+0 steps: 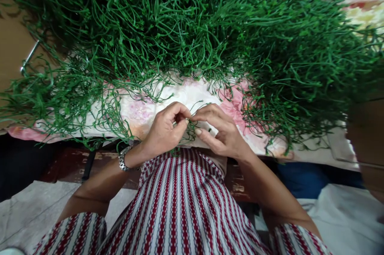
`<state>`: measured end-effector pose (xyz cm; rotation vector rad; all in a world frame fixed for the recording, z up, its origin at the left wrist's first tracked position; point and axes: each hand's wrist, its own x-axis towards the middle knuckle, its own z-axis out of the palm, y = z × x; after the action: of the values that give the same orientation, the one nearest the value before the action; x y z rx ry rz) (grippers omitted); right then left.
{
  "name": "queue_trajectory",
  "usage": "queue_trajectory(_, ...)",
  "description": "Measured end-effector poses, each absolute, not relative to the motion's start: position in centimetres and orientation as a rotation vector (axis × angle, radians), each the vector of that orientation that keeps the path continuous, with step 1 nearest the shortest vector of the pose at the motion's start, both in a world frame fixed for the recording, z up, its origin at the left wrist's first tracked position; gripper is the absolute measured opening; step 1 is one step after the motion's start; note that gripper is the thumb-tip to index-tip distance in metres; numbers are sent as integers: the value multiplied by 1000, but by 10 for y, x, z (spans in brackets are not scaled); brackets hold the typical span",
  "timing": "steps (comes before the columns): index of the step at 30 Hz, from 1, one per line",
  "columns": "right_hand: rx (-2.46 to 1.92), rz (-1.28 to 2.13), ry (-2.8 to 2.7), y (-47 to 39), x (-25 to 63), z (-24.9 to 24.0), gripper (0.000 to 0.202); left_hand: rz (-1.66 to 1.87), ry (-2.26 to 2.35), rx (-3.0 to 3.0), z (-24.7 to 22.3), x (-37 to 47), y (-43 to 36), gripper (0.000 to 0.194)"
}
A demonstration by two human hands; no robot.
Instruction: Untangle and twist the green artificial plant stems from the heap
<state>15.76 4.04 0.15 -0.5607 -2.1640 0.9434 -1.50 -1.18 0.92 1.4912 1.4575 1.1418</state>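
both hands meet at centre, just above the lap. left hand [163, 131] curled narrow, thumb and forefinger pinching a thin green strand [192, 126]. right hand [219, 133] pinches the same strand from the other side, fingertips touching the left's. strand's long axis runs up and away from the hands into the green pile [192, 27], which sits beyond both on the floral cloth [144, 111]. neither hand is nearer.

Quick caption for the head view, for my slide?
Left hand and right hand pinch a green strand before a heap on floral cloth.
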Motion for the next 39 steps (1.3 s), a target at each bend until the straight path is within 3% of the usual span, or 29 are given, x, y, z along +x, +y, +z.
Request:
queue_trajectory(7, -606, 1042, -2062, 35, 148, -12, 28, 1185, 1479, 1527, 9, -9, -14, 18)
queue_trajectory(16, -647, 788, -2068, 33, 145, -15, 5, 1076, 1456, 1681, 13, -13, -17, 18)
queue_trajectory(22, -686, 828, -2194, 36, 151, -5, 10, 1024, 1481, 1805, 18, -18, -15, 23)
queue_trajectory(29, -733, 1131, -2193, 35, 150, -6, 12, 947, 1455, 1759, 12, -19, -12, 8)
queue_trajectory(36, -856, 1063, -2358, 38, 151, 0, 23, 821, 1596, 2036, 8, -16, -15, 16)
queue_trajectory(39, -865, 1218, -2354, 41, 152, 0, 27, 736, 1595, 2152, 9, -13, -17, 16)
